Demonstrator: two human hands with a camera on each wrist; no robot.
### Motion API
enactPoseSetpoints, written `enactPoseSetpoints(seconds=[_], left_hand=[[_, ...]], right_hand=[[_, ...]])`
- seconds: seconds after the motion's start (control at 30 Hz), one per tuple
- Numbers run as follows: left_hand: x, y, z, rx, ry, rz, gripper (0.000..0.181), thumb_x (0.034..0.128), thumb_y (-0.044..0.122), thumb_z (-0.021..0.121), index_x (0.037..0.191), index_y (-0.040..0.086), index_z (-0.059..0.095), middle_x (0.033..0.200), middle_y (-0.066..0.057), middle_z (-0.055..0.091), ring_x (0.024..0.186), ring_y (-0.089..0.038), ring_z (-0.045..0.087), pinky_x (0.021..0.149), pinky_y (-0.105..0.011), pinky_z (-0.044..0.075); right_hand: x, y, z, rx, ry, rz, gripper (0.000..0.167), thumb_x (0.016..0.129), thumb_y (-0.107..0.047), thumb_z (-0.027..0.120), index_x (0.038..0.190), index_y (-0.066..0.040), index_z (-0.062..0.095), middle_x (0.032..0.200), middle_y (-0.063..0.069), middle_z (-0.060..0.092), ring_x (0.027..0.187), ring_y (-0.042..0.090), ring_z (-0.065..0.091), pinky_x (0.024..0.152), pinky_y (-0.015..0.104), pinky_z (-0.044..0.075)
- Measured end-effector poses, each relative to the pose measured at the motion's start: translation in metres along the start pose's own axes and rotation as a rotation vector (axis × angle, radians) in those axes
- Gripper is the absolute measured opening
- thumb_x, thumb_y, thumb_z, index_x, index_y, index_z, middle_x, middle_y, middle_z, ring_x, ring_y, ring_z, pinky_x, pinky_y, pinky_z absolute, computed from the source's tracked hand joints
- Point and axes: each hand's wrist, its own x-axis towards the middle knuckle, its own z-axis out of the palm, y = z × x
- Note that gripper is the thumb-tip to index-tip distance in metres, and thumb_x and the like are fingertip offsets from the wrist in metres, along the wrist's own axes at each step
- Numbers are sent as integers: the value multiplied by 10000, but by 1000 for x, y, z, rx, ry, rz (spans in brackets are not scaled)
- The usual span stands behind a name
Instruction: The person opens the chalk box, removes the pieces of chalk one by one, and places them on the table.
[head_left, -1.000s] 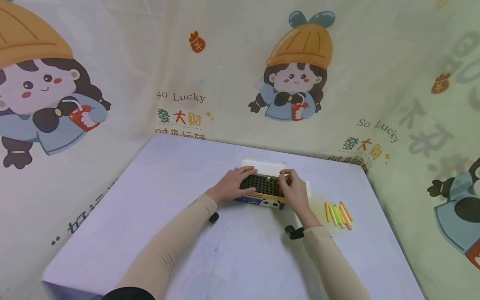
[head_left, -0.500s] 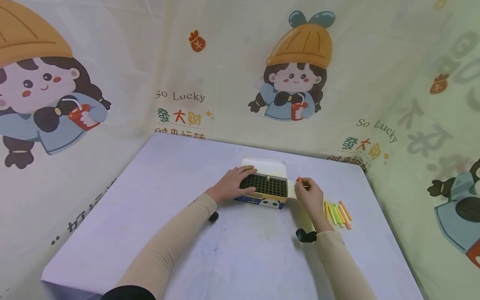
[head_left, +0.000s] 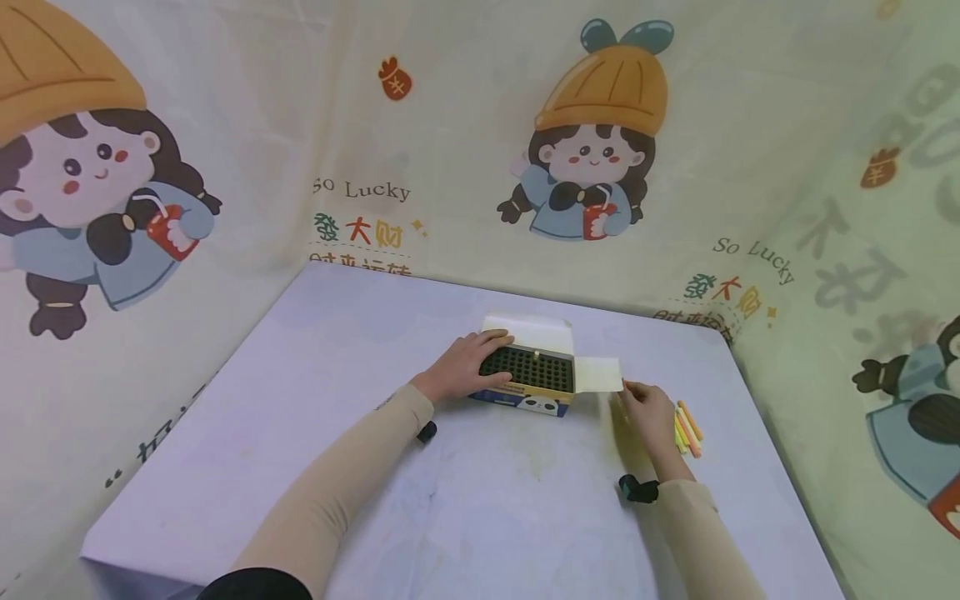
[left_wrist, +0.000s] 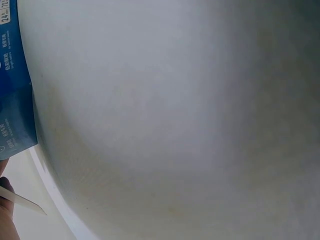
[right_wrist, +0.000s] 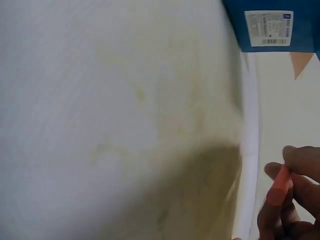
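Note:
A blue and yellow chalk box (head_left: pixel 519 404) with a panda print stands on the table, its black insert of holes (head_left: pixel 528 368) facing up. One pale chalk stick (head_left: pixel 537 356) pokes up near the insert's far edge. My left hand (head_left: pixel 461 367) grips the box's left end, thumb along the near edge and fingers at the far edge. To the right of the box, my right hand (head_left: pixel 651 410) pinches an orange-red chalk stick (right_wrist: pixel 280 186) between thumb and fingers. Several yellow, green and orange chalk sticks (head_left: pixel 691 429) lie beside that hand, which partly hides them.
The box's white back lid (head_left: pixel 528 332) stands raised, and a white side flap (head_left: pixel 598 375) juts out to the right. White cloth covers the table (head_left: pixel 450 517). A printed curtain (head_left: pixel 450 150) hangs around its back and sides.
From the right end of the insert, my right hand has drawn away rightward and toward me with the orange-red chalk stick. My left hand has stayed on the box.

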Motion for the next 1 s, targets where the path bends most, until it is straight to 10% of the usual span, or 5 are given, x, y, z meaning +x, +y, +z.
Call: enactPoseSetpoints(seconds=[0.7,1.0], left_hand=[[0,-2,0,-4,16,13,776,1010,642,529,1653,289,278,1704,-3,272,1511,-312,356,1213,-612,276],[-1,1,-2,-16,11,13,772,1009,631,542,1650,280,291,1703,-3,273,1514,-313,353,1216,-607,275]], right_hand=[[0,22,-11,-287,-49,-12,435,989,-300,613,1278,22,654,1085,226,743,1001,419,672,964,695,392],[1,26,-18,-267,-77,8,423,1025,-291,594,1307,22,630,1207,238,722,1146,487,610,964,678,337]])
